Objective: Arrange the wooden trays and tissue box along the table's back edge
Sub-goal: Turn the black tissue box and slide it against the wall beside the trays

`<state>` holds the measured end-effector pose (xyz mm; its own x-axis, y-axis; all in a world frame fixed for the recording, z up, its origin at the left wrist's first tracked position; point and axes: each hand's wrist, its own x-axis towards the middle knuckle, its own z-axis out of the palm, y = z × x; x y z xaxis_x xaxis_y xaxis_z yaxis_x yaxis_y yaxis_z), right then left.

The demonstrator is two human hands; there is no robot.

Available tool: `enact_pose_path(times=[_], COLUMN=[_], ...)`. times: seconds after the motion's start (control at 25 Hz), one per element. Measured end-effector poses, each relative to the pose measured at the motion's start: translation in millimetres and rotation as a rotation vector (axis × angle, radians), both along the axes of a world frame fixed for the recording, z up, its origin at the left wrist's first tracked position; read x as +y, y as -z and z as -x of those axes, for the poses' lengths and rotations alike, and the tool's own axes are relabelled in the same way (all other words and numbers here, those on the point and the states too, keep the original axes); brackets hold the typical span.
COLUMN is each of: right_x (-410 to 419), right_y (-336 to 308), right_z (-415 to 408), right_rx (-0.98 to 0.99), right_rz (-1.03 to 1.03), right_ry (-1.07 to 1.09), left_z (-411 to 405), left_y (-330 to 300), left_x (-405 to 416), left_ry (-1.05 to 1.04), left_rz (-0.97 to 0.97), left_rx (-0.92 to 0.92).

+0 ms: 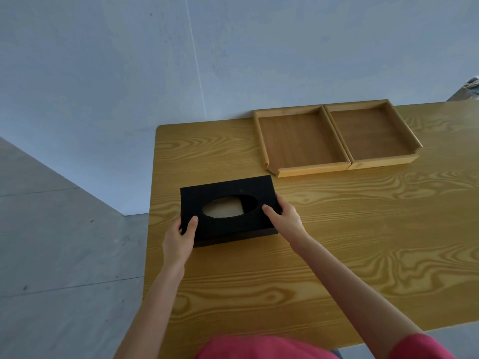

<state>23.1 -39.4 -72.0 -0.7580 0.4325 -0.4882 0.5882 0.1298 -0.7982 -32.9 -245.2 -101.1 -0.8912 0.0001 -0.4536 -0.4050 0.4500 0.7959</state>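
Observation:
A black tissue box (228,187) with an oval opening on top sits near the left side of the wooden table (337,242). My left hand (180,238) grips its left end, thumb on top. My right hand (285,216) grips its right end. Two shallow wooden trays stand side by side against the wall at the table's back edge: the left tray (300,141) and the right tray (373,132), touching each other. The box lies in front and to the left of the left tray.
A pale wall (129,73) runs behind the table. Grey floor (51,255) lies to the left, past the table's left edge. A stretch of bare tabletop (207,141) lies between the left tray and the table's back left corner.

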Motion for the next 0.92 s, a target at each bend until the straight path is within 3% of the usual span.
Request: enact_pose_path(times=[0.16, 0.28, 0.4, 0.52, 0.68, 0.92], right_x=[-4, -4, -8, -14, -23, -23], right_y=[6, 8, 9, 16, 29, 37], right_z=[0, -4, -13, -25, -29, -20], right_rx=[-0.016, 0.017, 0.116, 0.227, 0.217, 0.266], right_rz=[-0.011, -0.089, -0.439, -0.748, -0.848, -0.909], right_ry=[-0.022, -0.058, -0.199, -0.403, -0.533, -0.510], left_z=[0, -5, -12, -19, -18, -13], left_y=[4, -1, -4, 3, 11, 15], left_x=[-3, -1, -3, -1, 8, 7], left_ry=[0.046, 0.126, 0.353, 0.562, 0.692, 0.702], left_rz=[0.040, 0.180, 0.454, 0.584, 0.663, 0.759], left_rx=[0.032, 0.165, 0.431, 0.591, 0.639, 0.626])
